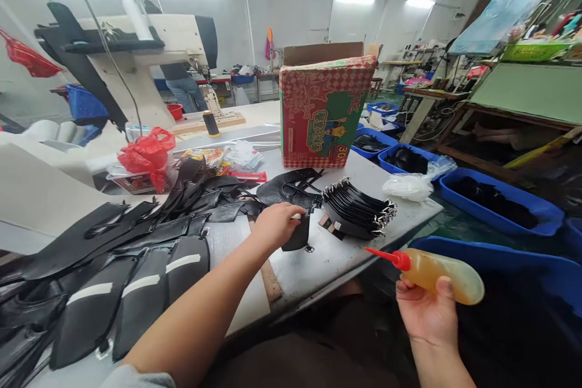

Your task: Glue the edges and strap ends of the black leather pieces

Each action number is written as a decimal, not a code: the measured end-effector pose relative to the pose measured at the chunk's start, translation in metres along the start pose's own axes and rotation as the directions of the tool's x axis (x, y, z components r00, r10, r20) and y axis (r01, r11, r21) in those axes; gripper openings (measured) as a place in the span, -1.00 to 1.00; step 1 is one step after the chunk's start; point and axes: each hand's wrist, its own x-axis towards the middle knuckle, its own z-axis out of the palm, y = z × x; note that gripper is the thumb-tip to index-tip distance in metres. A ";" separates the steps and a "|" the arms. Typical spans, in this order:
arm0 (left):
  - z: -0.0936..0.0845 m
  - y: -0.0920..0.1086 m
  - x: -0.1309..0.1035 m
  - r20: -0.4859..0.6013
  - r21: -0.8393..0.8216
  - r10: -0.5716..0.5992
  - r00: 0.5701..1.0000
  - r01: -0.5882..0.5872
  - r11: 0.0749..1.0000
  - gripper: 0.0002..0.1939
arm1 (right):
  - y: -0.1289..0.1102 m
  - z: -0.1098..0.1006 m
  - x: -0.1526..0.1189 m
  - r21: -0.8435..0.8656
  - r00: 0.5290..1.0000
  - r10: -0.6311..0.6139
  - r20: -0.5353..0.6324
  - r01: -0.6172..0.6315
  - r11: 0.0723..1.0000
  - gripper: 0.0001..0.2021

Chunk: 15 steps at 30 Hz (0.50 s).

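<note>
My left hand (278,225) reaches over the table with its fingers curled on the edge of a black leather piece (297,236). A small white spot shows by its fingertips, too small to make out. My right hand (430,309) is closed around a squeeze bottle (443,273) of yellowish liquid, held tilted beyond the table's front edge. Its red nozzle (386,253) points left toward the table. Between the hands lies a fanned stack of black straps (352,209) with metal hooks. Black leather pieces with pale strips (182,267) spread across the left side.
A patterned cardboard box (318,115) stands behind the work, with a sewing machine (136,54) at the back left. A red plastic bag (150,154) sits on the table (313,279). Blue bins (500,200) line the floor at right. Another person's legs (184,88) show behind the machine.
</note>
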 end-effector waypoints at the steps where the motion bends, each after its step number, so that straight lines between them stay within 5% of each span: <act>1: -0.007 -0.003 -0.001 -0.033 -0.007 -0.050 0.998 0.049 0.999 -0.68 | 0.000 0.000 0.000 0.001 1.000 0.002 -0.004 -0.002 1.000 -0.42; 7: -0.022 -0.021 0.013 -0.093 0.042 -0.196 0.976 0.200 0.979 -0.70 | 0.003 0.001 -0.001 0.009 0.998 0.047 -0.038 -0.047 0.999 -0.43; 15: 0.016 -0.034 0.046 -0.049 0.225 -0.152 0.987 0.159 0.961 -0.67 | 0.000 -0.004 0.005 0.082 0.998 0.054 -0.032 -0.051 0.995 -0.44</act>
